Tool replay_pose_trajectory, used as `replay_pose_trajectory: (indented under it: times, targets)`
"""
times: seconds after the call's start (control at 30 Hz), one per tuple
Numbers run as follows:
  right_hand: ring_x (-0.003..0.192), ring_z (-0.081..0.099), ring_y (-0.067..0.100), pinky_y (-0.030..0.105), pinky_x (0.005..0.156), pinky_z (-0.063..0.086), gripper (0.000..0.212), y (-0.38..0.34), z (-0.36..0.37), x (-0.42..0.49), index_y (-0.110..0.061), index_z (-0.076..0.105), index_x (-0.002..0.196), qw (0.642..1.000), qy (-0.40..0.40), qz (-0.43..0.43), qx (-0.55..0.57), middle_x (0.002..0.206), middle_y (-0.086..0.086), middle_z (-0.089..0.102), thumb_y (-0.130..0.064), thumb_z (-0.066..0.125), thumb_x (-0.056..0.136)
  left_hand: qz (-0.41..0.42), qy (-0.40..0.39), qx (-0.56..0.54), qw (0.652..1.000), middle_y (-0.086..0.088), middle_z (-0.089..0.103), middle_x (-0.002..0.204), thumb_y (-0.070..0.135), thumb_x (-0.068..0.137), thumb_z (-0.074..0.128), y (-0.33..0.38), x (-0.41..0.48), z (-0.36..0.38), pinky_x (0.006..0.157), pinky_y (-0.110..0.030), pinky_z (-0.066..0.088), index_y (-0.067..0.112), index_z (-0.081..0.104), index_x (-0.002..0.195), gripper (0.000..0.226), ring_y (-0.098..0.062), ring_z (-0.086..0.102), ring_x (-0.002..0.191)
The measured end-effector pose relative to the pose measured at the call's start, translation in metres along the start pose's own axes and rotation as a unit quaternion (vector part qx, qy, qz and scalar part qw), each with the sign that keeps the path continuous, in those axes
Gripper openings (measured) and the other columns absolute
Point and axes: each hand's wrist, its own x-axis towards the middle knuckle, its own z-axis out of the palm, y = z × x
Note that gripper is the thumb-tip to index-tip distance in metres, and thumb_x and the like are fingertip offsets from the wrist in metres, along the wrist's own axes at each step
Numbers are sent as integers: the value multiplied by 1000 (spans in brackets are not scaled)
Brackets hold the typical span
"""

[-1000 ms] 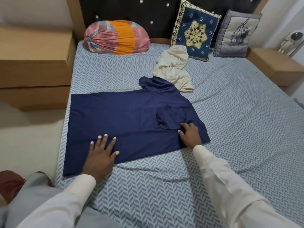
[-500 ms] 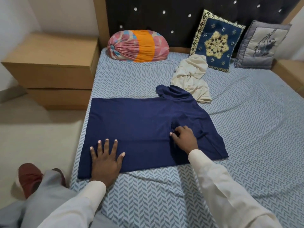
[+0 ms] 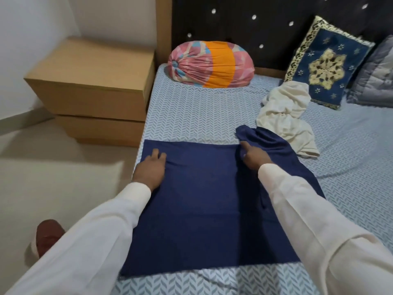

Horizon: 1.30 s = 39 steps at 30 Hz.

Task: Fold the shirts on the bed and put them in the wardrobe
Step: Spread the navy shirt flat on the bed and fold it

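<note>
A navy blue shirt (image 3: 197, 199) lies spread flat on the bed (image 3: 191, 116), running along its left edge. My left hand (image 3: 151, 169) presses flat on the shirt's far left corner, fingers straight. At the shirt's far edge my right hand (image 3: 253, 156) has its fingers curled into the fabric where a bunched sleeve sticks out. Just beyond the navy shirt, on the right, a cream shirt (image 3: 285, 120) lies crumpled. No wardrobe is in view.
A pink and orange bolster (image 3: 210, 64), a blue embroidered cushion (image 3: 325, 69) and a grey cushion (image 3: 378, 77) stand at the dark headboard. A wooden nightstand (image 3: 95, 86) stands left of the bed. A red shoe (image 3: 47, 235) is on the floor.
Both hands have slid from the shirt's near edge to its far edge. My view has leaned forward over the bed and turned left.
</note>
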Motion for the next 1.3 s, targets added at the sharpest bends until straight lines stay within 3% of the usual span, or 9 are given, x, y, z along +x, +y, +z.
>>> replay_pose_trajectory:
  times: [0.13, 0.27, 0.4, 0.47, 0.57, 0.7, 0.83, 1.1, 1.3]
  targets:
    - [121, 53, 42, 43, 96, 43, 44, -4, -2, 28, -28, 38, 143, 998, -13, 15, -55, 135, 23, 53, -23, 42, 99, 1, -30, -18, 999, -16, 36, 138, 11, 96, 44, -24, 48, -9, 81, -44, 49, 12, 34, 140, 46, -39, 57, 107]
    - [116, 55, 41, 43, 90, 46, 37, -4, 1, 42, -26, 43, 134, 996, -22, 50, -72, 130, 22, 55, -18, 37, 98, -7, -48, 11, 999, -16, 37, 131, 4, 93, 40, -30, 74, -18, 74, -39, 43, 8, 39, 131, 38, -39, 56, 104]
    - [113, 57, 44, 50, 91, 51, 37, -3, 2, 47, -16, 39, 133, 995, -6, 97, -31, 127, 25, 56, -17, 39, 96, -10, -67, -14, 998, -18, 40, 123, 0, 91, 40, -38, 88, -24, 81, -42, 47, 7, 42, 121, 31, -40, 55, 101]
    - [108, 60, 43, 52, 90, 53, 36, 2, 3, 45, -12, 37, 130, 993, 6, 115, 9, 123, 25, 58, -17, 40, 95, -2, -49, -47, 998, -15, 41, 118, 2, 91, 44, -44, 87, -24, 76, -40, 46, 8, 46, 110, 20, -37, 55, 92]
    - [83, 67, 34, 47, 74, 60, 11, 13, 0, 27, -16, 41, 104, 982, 21, 116, 146, 104, 23, 64, -14, 45, 94, 11, 20, -88, 996, -10, 44, 110, 10, 92, 51, -49, 70, -26, 63, -35, 38, 11, 51, 101, 9, -32, 53, 77]
    - [70, 65, 27, 46, 66, 61, 14, 23, -4, -29, -22, 47, 87, 937, 110, 97, 317, 95, 24, 66, -9, 52, 89, 41, 118, -102, 987, -2, 51, 99, 16, 87, 61, -47, 29, -37, 60, -35, 39, 17, 59, 93, 7, -27, 53, 85]
    - [87, 63, 29, 40, 75, 52, 14, 34, 5, -91, -23, 60, 88, 951, 245, 29, 185, 88, 6, 67, -13, 62, 79, 55, 142, -126, 980, 1, 57, 95, 18, 87, 63, -46, -26, -32, 65, -36, 47, 21, 68, 91, 7, -23, 56, 89]
    - [99, 53, 33, 36, 70, 44, 17, 38, 30, -157, -19, 67, 94, 961, 251, 29, 114, 97, 6, 57, -15, 70, 78, 20, 149, -108, 983, 7, 62, 94, 19, 85, 68, -37, -108, -5, 60, -31, 47, 27, 74, 90, 11, -21, 54, 94]
    - [101, 54, 31, 33, 67, 40, 12, 42, 40, -173, -18, 63, 91, 963, 237, 46, 122, 97, 4, 54, -18, 67, 79, 22, 152, -60, 986, 3, 64, 79, 12, 71, 80, -34, -130, 7, 57, -30, 46, 25, 77, 80, 15, -26, 56, 75]
